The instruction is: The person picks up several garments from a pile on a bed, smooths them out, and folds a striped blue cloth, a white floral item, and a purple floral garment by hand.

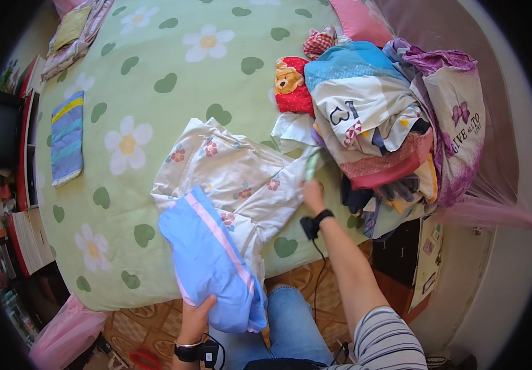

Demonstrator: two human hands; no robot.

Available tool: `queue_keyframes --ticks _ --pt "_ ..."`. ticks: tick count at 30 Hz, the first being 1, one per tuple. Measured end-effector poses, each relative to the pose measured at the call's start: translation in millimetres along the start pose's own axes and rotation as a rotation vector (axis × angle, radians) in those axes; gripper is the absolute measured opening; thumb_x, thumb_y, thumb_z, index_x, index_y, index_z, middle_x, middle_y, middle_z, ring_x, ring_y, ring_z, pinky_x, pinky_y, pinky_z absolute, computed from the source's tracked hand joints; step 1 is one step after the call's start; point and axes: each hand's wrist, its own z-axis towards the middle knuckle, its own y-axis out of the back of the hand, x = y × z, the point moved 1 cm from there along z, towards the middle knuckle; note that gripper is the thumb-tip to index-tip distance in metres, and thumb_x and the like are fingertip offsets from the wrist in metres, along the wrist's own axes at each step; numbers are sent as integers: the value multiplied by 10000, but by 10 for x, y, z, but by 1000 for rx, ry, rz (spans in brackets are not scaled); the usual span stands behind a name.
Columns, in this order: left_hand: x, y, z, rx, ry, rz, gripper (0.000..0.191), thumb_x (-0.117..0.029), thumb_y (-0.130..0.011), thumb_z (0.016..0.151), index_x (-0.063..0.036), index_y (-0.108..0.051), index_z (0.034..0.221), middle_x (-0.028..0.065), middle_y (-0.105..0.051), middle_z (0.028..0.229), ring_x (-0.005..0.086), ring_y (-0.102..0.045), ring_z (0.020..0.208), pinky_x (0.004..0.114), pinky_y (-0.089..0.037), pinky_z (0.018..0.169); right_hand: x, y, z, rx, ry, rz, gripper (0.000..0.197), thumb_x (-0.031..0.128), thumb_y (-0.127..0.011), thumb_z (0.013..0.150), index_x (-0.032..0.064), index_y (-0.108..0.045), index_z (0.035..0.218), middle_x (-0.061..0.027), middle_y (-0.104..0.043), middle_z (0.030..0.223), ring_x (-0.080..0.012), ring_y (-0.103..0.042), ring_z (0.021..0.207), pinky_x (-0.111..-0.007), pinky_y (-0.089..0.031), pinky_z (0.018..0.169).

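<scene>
My left hand point(199, 314) grips the near edge of a blue cloth garment with pink stripes point(215, 254), thumb on top and fingers hidden beneath. The blue garment partly overlies a rumpled white floral-print garment point(229, 162) spread on the bed. My right hand point(313, 196) is at the right end of the white garment, closed on a pale, blurred piece of cloth point(311, 164); whether that piece belongs to the white garment, I cannot tell. Each wrist bears a black strap with a small device and cable.
A tall heap of mixed clothes point(372, 106) lies at the bed's right side, with a red bear-print cloth point(293, 85) beside it. A folded blue striped towel point(68, 138) lies at the left. Folded cloths point(74, 34) are at the far left, a pink pillow point(363, 21) at the far right.
</scene>
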Motion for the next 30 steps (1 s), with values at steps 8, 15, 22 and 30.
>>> queue_keyframes --ticks 8,15,22,30 --pt "-74 -488 34 -192 -51 -55 519 2 -572 815 55 -371 1291 111 -500 1222 200 -496 1099 311 -377 960 1308 591 -2523 865 712 -73 165 189 -558 786 58 -585 882 -171 -627 797 -395 -592 730 -496 -466 640" --pt "-107 -618 -151 -150 14 44 522 -224 -517 920 48 -333 1327 117 -472 1259 205 -464 1140 316 -357 981 1932 1809 -2658 1579 958 480 210 231 -529 866 31 -563 920 -193 -602 872 -367 -585 815 -421 -467 735" --pt "-51 -952 -230 278 369 -360 659 -448 -448 925 -25 -253 1391 78 -405 1369 196 -450 1187 328 -386 980 1842 1598 -3236 1992 1335 278 282 226 -557 814 46 -542 1031 -192 -609 958 -363 -602 833 -430 -489 738" --pt "125 -932 77 104 447 -346 320 -203 -494 910 4 -544 1149 93 -636 1008 188 -626 864 330 -503 781 1303 1704 -2423 1715 905 -89 435 476 -533 851 45 -583 883 -150 -605 724 -342 -584 686 -397 -449 586"
